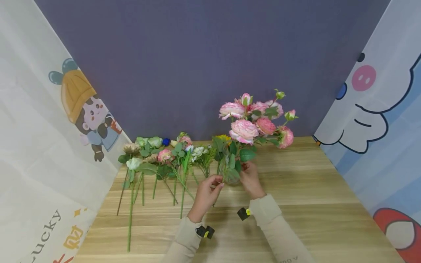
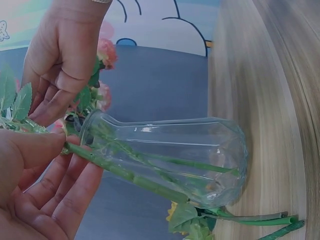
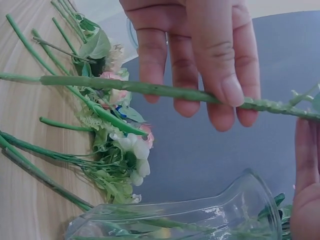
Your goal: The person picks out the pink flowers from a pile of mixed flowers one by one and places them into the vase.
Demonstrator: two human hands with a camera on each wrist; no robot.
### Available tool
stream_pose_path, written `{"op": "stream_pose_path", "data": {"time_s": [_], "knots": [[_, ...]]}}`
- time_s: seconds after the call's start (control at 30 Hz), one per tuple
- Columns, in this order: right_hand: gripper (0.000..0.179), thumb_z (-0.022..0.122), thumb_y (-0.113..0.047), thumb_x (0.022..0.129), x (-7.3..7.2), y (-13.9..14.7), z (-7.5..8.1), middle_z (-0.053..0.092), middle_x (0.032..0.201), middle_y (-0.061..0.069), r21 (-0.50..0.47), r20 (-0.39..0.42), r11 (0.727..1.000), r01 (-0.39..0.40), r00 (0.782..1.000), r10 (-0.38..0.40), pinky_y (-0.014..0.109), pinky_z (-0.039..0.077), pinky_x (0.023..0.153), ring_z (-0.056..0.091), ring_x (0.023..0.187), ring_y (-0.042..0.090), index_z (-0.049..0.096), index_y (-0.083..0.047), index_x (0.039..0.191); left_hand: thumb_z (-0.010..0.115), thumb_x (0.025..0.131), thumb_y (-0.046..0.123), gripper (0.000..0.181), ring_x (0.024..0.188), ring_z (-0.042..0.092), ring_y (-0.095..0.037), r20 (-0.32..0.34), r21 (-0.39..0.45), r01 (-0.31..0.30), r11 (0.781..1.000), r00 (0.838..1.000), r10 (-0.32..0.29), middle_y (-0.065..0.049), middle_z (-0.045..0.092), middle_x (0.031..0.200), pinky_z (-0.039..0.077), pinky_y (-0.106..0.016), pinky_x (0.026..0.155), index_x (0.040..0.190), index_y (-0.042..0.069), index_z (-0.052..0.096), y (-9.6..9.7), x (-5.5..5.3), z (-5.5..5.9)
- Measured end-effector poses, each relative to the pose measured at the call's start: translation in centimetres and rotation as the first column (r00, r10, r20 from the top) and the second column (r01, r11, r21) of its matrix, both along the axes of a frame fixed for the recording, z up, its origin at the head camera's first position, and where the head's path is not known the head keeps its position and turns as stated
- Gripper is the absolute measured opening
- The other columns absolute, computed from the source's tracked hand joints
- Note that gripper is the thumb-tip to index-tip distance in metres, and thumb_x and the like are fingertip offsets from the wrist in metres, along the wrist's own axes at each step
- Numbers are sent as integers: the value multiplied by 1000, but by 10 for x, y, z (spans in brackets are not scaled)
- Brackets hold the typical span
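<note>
A green flower stem [image 3: 165, 90] is pinched between the thumb and fingers of my left hand [image 1: 208, 193], just in front of a clear glass vase [image 2: 175, 150]. In the left wrist view, the stem's lower part lies outside the vase, across its side. My right hand [image 1: 251, 179] is beside the vase, its curled fingers gripping the leafy upper part of the same stem [image 2: 37, 127]. Pink peonies [image 1: 244, 130] stand above the vase mouth, and green stems show through its glass. Which bloom tops the held stem, I cannot tell.
Several loose artificial flowers lie on the wooden table [image 1: 296, 219] to the left, including a white rose [image 1: 133, 163], a pink rose [image 1: 165, 156] and a blue bloom [image 1: 166, 141]. A yellow flower [image 1: 224, 138] is just behind the vase. A dark panel [image 1: 210, 65] closes the back.
</note>
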State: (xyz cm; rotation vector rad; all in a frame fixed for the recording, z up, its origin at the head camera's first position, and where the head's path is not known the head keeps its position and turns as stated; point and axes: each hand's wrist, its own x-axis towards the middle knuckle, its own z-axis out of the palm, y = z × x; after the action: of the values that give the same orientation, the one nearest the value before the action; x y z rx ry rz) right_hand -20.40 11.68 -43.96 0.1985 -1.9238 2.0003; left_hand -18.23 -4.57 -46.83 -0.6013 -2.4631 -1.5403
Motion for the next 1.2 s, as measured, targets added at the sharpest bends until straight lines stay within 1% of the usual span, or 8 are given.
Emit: {"op": "stream_pose_path", "data": {"time_s": [0.13,0.23,0.37,0.6,0.83,1.07,1.13,1.2], "knots": [[22,38,20,81,-2,0,2,58,77,-13,-9,-16,1000,14,1000,-15,12,41,60,49,68,0,54,22,96,64,89,7,18,83,64,-19,7,7,0,1000,1000,0,-8,69,98,53,-23,66,107,5,67,-1,0,0],[16,43,16,86,-3,1,3,60,78,-13,-40,-28,999,6,1000,-7,13,42,62,50,69,1,56,18,95,65,89,7,19,83,64,-19,13,12,5,1000,1000,-5,-10,69,100,53,-22,66,108,5,67,-1,0,0],[11,50,10,90,-4,2,5,61,76,-12,-68,-39,998,0,999,-3,14,45,64,53,69,2,60,7,91,65,88,7,20,83,64,-19,8,25,11,1000,1000,-11,-13,69,101,53,-22,66,108,5,67,-2,-1,-1],[19,52,5,91,-5,3,5,65,82,-12,-112,-69,993,-37,997,30,14,48,68,56,74,1,63,-10,93,65,88,5,22,83,64,-20,-6,53,15,998,1000,-15,-12,68,99,53,-21,66,110,5,66,-3,-3,-3],[18,53,5,90,-5,3,8,66,88,-11,-130,-56,990,-51,997,44,15,50,73,60,80,2,62,-8,98,65,87,3,25,82,64,-20,-15,75,10,997,1000,-9,-14,68,96,54,-21,66,112,2,65,-5,-3,-4],[31,53,12,86,-4,5,16,66,90,-11,-190,-42,979,-73,997,66,15,49,74,60,83,2,63,-16,96,65,89,10,25,85,63,-16,27,68,-9,998,1000,7,-5,68,100,54,-23,69,113,5,65,-10,-2,-5],[29,55,11,86,-6,6,18,67,89,-11,-208,-69,975,-76,996,63,15,50,73,60,82,2,63,-15,96,65,89,11,24,85,63,-15,47,71,-16,997,999,13,-3,68,99,53,-23,69,113,7,65,-12,-2,-5],[16,63,1,86,-12,10,16,67,87,-9,-249,-116,964,-97,991,69,15,50,71,61,80,2,64,-12,96,65,89,13,23,85,63,-15,56,69,-22,997,998,18,-2,68,98,53,-23,69,112,9,66,-14,-1,-5]]}}
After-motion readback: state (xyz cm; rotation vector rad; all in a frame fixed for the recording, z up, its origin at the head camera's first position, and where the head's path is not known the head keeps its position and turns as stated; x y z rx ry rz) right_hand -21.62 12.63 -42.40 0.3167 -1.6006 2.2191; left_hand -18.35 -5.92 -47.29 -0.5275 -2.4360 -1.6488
